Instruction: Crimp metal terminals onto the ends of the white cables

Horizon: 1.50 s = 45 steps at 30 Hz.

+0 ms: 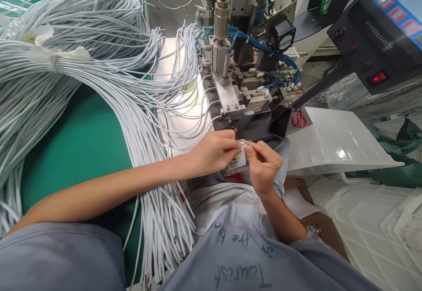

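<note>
Just in front of the machine (227, 84), my left hand (216, 152) is closed in a pinch on a white cable (243, 145) near its end. My right hand (263, 163) meets it there, thumb and fingers pinched on the thin coloured wires (248, 143) at the cable's tip. The two hands nearly touch. A large bundle of white cables (132, 119) runs under my left forearm and over the green mat (75, 137). More white cable ends sit in a row along the machine's left edge.
At the upper right a control box (365, 40) with a lit screen stands on an arm. Red scissors (299, 120) and a black phone (280, 121) lie right of the machine. A white plastic tray (349, 137) is at the right, with stacked clear trays (372, 212) below it.
</note>
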Motion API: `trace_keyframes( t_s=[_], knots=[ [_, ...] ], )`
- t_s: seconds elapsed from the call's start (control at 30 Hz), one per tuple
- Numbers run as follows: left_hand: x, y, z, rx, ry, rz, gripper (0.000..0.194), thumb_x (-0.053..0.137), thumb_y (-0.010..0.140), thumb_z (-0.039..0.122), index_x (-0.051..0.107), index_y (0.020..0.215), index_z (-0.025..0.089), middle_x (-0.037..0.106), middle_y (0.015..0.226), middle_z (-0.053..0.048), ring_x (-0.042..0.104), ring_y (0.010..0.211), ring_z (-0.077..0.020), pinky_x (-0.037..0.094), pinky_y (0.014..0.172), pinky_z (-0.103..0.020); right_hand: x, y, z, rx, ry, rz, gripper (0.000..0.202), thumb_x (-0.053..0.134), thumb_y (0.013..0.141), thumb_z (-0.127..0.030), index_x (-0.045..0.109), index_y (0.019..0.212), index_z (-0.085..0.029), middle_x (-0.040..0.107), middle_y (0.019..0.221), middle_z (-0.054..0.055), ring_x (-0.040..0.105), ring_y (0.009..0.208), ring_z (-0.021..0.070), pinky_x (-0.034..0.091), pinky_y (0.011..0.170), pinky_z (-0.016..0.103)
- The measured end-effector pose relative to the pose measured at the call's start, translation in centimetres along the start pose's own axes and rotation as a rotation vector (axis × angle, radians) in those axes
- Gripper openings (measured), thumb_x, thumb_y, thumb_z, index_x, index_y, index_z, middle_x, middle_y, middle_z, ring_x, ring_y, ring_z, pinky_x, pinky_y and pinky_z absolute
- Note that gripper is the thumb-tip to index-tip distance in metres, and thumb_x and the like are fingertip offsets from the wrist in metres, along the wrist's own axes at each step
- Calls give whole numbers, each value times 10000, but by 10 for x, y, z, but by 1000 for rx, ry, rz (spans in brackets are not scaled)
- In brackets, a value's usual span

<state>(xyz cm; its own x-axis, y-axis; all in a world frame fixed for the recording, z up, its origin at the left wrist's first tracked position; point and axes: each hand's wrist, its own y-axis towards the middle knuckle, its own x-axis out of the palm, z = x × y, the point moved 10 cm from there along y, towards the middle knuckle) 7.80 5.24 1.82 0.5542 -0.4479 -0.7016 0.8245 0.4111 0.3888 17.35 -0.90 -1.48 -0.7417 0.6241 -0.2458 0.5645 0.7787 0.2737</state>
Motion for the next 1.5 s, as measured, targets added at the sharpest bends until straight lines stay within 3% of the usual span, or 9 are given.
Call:
trace_keyframes(
  t_s=[0.1, 0.23, 0.43, 0.63, 0.77, 0.87, 1.13, 1.23, 1.5],
  knots=[
    [2, -2, 13, 154, 404, -6, 265, 406, 861, 90, 616, 703, 121, 510, 661, -31, 413, 540, -101, 319, 481, -233, 1, 6, -17, -158, -222, -14, 165, 557, 822, -251, 689, 741, -192, 380, 529, -30, 333, 495, 106, 296, 486, 275],
    [5, -3, 22, 269, 616, -25, 268, 401, 850, 68, 599, 676, 117, 491, 650, -33, 404, 549, -115, 311, 493, -246, 14, 20, -11, -118, -178, -204, 205, 553, 812, -218, 607, 617, -180, 319, 513, -47, 322, 493, 94, 280, 484, 264],
    [-9, 3, -15, -103, 90, 57, 175, 525, 813, 121, 677, 726, 136, 522, 633, 4, 460, 548, -71, 328, 490, -193, 14, 24, -8, -102, -75, -144, 195, 554, 811, -229, 619, 632, -185, 291, 526, -47, 321, 499, 98, 268, 481, 265],
    [6, 5, -37, -312, -457, -30, 97, 631, 764, 166, 717, 764, 122, 583, 618, 3, 507, 560, -65, 388, 514, -176, 10, 17, 1, -62, 50, -34, 160, 574, 818, -257, 670, 707, -194, 374, 548, -35, 346, 512, 99, 286, 481, 262],
    [8, 3, -45, -398, -475, -20, 110, 623, 756, 166, 712, 706, 127, 569, 586, 13, 488, 536, -56, 369, 494, -167, 9, 18, 6, -41, 63, -32, 108, 584, 820, -246, 682, 824, -199, 396, 593, -39, 396, 546, 98, 348, 511, 253],
    [9, 1, -47, -407, -427, -16, 153, 609, 761, 181, 689, 641, 131, 563, 578, 16, 480, 531, -52, 364, 489, -165, 4, 21, -8, -177, -44, -29, 195, 614, 793, -193, 662, 981, -218, 438, 658, -37, 434, 588, 99, 401, 548, 252],
    [11, 0, -48, -399, -388, -16, 140, 601, 773, 200, 683, 682, 131, 569, 561, 27, 478, 513, -45, 367, 480, -150, -2, 7, -36, -536, -335, 84, 149, 629, 776, -121, 668, 879, -223, 556, 805, 24, 558, 707, 127, 477, 572, 264],
    [13, -4, -50, -448, -441, -13, 165, 595, 790, 233, 668, 685, 129, 586, 565, 19, 500, 510, -56, 384, 471, -153, -5, 6, -31, -473, -278, 150, 88, 632, 782, -133, 651, 820, -210, 549, 774, 12, 545, 695, 120, 474, 593, 267],
    [6, -6, -45, -428, -416, 53, 153, 595, 796, 210, 660, 689, 122, 583, 574, 19, 502, 525, -58, 388, 485, -152, 6, 10, 11, 3, 174, 111, 93, 563, 837, -230, 581, 764, -177, 516, 800, 2, 541, 698, 101, 461, 606, 237]
  ],
)
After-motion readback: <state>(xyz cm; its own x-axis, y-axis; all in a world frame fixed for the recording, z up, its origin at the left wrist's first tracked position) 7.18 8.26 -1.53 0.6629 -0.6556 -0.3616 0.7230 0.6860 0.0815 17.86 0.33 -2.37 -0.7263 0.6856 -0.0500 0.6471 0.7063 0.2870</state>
